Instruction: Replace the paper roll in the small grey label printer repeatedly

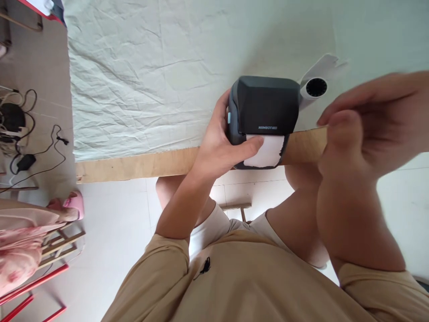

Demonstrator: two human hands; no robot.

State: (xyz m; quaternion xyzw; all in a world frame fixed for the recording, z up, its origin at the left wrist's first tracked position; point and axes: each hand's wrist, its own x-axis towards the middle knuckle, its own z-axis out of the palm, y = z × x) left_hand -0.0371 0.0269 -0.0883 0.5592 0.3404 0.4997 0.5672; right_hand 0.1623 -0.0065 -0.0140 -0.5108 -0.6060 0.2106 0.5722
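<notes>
My left hand (219,147) grips a dark label printer (268,100) marked NIIMBOT at the table's front edge. Its fingers wrap the printer's left side, and the thumb lies over white label paper (268,152) that shows at the printer's near end. To the right of the printer, my right hand (365,120) is in the air, slightly blurred. Its fingers are loosely bent with the thumb apart, and nothing shows in them. Between printer and right hand lies a white paper roll (317,88) with a black core, a loose strip behind it.
A wrinkled pale green cloth (140,80) covers the table, leaving a bare wooden edge (134,170) in front. On the floor at left are black cables (56,138) and an adapter (26,162). Another person in pink clothing (23,250) sits at lower left, beside red bars (33,286).
</notes>
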